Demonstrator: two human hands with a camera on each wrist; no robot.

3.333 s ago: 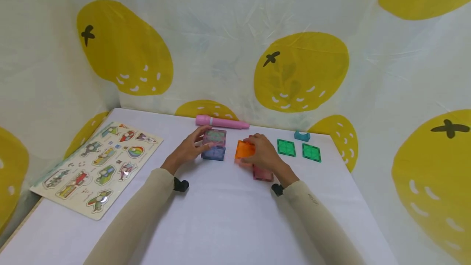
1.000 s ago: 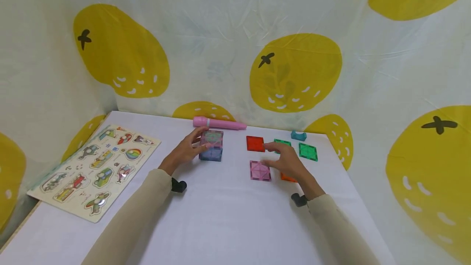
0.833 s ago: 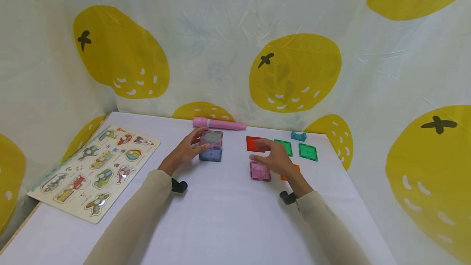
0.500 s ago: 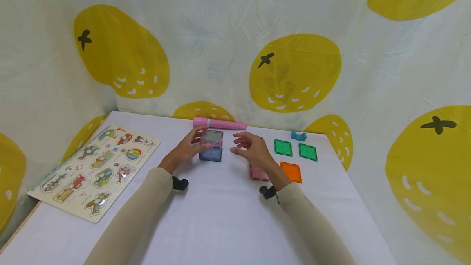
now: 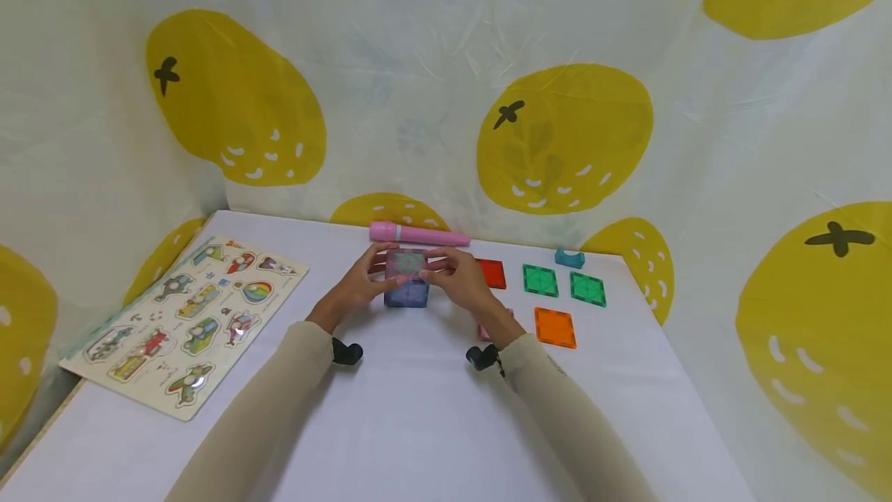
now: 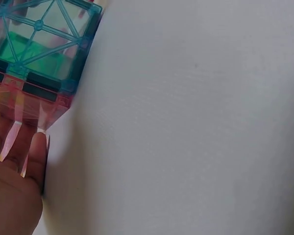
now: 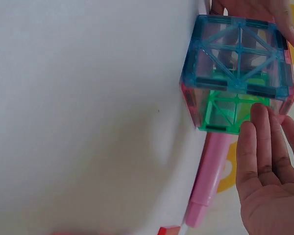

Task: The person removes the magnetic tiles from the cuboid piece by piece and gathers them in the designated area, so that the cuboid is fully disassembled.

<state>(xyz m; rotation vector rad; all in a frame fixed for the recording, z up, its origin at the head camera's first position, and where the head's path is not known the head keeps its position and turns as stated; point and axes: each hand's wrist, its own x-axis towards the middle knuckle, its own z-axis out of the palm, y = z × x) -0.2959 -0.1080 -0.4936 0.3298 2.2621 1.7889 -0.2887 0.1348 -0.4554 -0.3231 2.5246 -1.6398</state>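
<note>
A cube (image 5: 406, 294) of see-through magnetic tiles stands mid-table, with blue, green and pink sides. My left hand (image 5: 351, 289) holds its left side, thumb in front and fingers behind; in the left wrist view, these fingers (image 6: 36, 154) lie against a pink face. At the cube's right side is my right hand (image 5: 460, 281), thumb toward the front. Its fingers (image 7: 264, 142) look fairly straight in the right wrist view and reach the cube's side. Under the right forearm lies a pink tile (image 5: 482, 331), mostly hidden. A red tile (image 5: 492, 273) lies just beyond that hand.
An orange tile (image 5: 555, 328) and two green tiles (image 5: 540, 280) lie flat to the right. Behind them sits a small teal curved block (image 5: 569, 258). A pink marker (image 5: 421, 235) lies along the back edge. On the left rests a picture puzzle board (image 5: 188, 324).
My right hand has put the orange tile down to the right, baring the red and pink tiles, and has then moved left to the cube. My left hand stays at the cube.
</note>
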